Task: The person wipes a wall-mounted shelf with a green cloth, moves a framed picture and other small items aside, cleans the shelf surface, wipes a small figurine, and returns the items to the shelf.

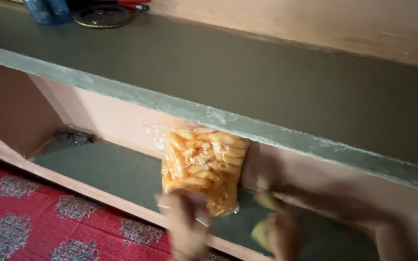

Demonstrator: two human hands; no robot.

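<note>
A clear plastic bag of orange tube-shaped snacks point(204, 164) stands upright in the lower shelf opening, its top against the edge of the upper shelf. My left hand point(185, 229), blurred by motion, grips the bag's lower left corner. To the right of the bag, my right hand point(279, 234) is also blurred, with its fingers around a small yellow object point(263, 227). What that object is cannot be made out.
The grey-green upper shelf point(218, 72) carries a blue bottle point(49, 9) and a dark round dish point(103, 15) at its far left. A pair of eyeglasses point(73, 137) lies at the back left of the lower shelf point(97, 169). A red patterned cloth point(25, 217) lies below.
</note>
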